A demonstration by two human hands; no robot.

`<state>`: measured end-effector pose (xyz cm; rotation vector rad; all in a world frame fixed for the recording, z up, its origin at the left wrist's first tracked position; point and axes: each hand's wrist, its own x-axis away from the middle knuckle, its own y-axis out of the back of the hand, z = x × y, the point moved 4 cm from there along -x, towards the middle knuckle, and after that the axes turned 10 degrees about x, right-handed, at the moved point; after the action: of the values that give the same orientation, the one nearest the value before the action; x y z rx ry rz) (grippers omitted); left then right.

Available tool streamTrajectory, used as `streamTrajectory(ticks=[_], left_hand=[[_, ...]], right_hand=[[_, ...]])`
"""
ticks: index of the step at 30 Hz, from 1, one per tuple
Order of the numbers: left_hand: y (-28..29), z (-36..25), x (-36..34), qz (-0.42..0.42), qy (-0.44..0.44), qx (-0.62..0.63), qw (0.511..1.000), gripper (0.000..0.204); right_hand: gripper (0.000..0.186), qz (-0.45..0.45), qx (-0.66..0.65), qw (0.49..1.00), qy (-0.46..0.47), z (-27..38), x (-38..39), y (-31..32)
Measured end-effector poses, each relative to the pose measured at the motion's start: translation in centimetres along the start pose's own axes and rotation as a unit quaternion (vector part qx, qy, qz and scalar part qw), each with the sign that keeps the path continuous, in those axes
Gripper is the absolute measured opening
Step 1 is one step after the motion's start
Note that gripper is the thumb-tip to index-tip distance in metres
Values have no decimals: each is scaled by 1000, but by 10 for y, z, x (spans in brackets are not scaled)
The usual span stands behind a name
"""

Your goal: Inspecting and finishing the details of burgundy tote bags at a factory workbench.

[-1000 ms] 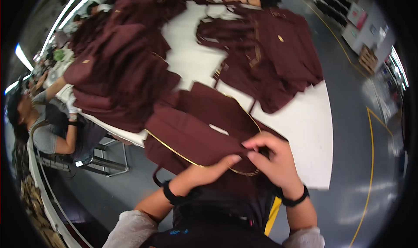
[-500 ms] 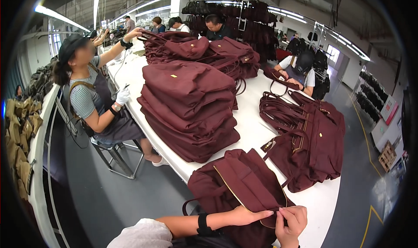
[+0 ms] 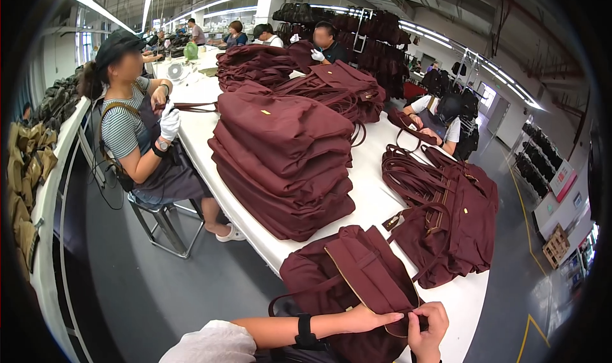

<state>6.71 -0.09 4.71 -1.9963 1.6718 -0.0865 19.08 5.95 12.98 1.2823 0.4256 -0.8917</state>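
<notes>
At the table's near end lies a burgundy fabric bag (image 3: 355,265) with a gold zipper edging its panel and a looped strap to the left. My left hand (image 3: 366,319) is closed on the bag's lower edge, thumb stretched along the panel toward the right. My right hand (image 3: 426,328), beside that thumb, is pinched on the bag at the lower end of the zipper edging; whatever small part is between its fingertips is hidden.
A white table (image 3: 245,232) bears a tall burgundy bag pile (image 3: 280,165) and more bags (image 3: 446,229) at right. A seated co-worker (image 3: 131,133) at left holds a strap; another (image 3: 440,120) works across the table. Loaded racks (image 3: 376,44) stand behind; tan items (image 3: 25,184) at far left.
My view has lifted from looking steeply down, showing more of the room. My hands stay on the bag. The left co-worker's raised arm has drawn back from the far pile with a strap.
</notes>
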Motion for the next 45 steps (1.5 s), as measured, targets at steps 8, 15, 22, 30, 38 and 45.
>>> streamTrajectory(ticks=[8,15,22,30,38,45], left_hand=[[0,1,2,-7,50,15,999,26],[1,8,-1,0,66,18,998,32],[2,5,-3,-16,89,30,995,31],[3,1,-3,-15,82,53,995,31],[4,2,-1,-11,95,53,994,31],[4,5,-2,-15,76,42,996,31]], right_hand=[[15,-11,-34,999,3,-4,5,-1],[13,-18,-38,999,-11,-7,3,1],[13,-17,-55,998,-33,-10,0,0],[14,-19,-52,998,-15,-11,-1,-5],[15,-8,-45,999,-8,-9,-2,-5],[14,-15,-51,998,-15,-8,-1,-5]])
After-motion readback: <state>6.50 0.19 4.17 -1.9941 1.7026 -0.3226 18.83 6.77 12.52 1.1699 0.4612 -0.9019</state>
